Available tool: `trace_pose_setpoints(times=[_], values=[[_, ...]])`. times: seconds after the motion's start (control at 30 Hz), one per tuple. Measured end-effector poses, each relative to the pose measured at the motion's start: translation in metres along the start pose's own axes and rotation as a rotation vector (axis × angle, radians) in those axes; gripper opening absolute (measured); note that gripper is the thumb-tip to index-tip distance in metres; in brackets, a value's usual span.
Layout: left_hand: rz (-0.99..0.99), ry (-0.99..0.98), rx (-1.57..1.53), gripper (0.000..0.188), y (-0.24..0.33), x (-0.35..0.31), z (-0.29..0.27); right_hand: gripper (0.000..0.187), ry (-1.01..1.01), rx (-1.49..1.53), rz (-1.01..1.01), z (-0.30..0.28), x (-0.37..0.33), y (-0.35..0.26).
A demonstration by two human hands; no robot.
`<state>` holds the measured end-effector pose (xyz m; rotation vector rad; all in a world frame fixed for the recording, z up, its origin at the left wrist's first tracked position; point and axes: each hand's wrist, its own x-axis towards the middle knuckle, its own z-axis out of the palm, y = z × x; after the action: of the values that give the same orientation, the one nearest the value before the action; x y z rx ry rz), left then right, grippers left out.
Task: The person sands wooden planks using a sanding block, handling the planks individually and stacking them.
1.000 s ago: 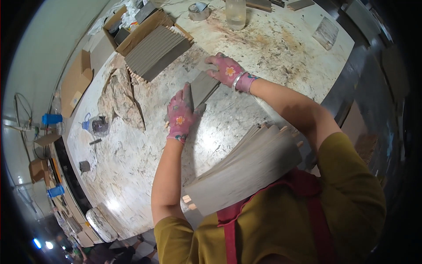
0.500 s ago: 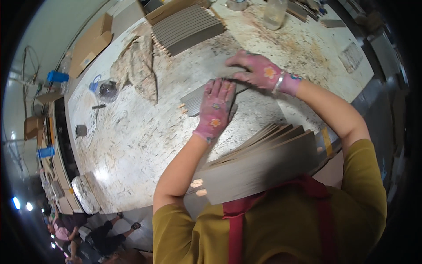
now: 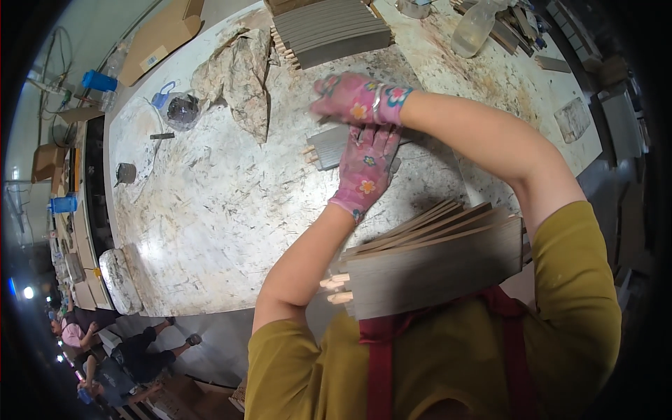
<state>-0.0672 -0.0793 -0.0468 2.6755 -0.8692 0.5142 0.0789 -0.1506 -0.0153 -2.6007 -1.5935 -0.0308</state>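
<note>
A short grey wood-grain board (image 3: pixel 327 145) with pale pegs at its left end lies on the worktable (image 3: pixel 231 231). My left hand (image 3: pixel 367 166), in a pink flowered glove, rests flat on it with fingers stretched out, covering much of the board. My right hand (image 3: pixel 348 99), in a matching glove, is above the board, just beyond the left fingertips. Its fingers are blurred by motion, and whether they hold anything cannot be made out. Close to my body a stack of similar boards (image 3: pixel 434 269) stands on edge, fanned at the top, with pegs at its left end.
Farther back are a row of grey boards (image 3: pixel 336 35), a crumpled cloth (image 3: pixel 234 84), a clear bottle (image 3: pixel 472 35) and a metal tin (image 3: pixel 413 8). A bag of dark material (image 3: pixel 183 110) and a small dark cup (image 3: pixel 126 173) lie left. People (image 3: pixel 133 357) are at lower left.
My right hand has swept left across the board, over the left fingertips. My left hand stays flat on the board. The whole view has shifted slightly.
</note>
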Motion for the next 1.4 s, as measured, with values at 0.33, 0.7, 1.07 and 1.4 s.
trace_pose_setpoints(times=[0.33, 0.7, 1.07, 1.4], values=[[-0.108, -0.267, -0.225, 0.072, -0.073, -0.017, -0.058, 0.042, 0.392, 0.597, 0.587, -0.042, -0.154, 0.038], [0.057, -0.143, -0.057, 0.059, -0.041, -0.034, -0.065, 0.042, 0.486, 1.096, 0.742, -0.024, -0.172, 0.001], [0.105, -0.055, -0.112, 0.037, -0.028, -0.062, -0.022, 0.038, -0.085, 0.506, 0.163, -0.025, -0.012, -0.069], [0.013, -0.005, -0.146, 0.042, -0.034, -0.046, -0.041, 0.039, -0.093, 0.235, 0.245, -0.033, -0.167, 0.005]])
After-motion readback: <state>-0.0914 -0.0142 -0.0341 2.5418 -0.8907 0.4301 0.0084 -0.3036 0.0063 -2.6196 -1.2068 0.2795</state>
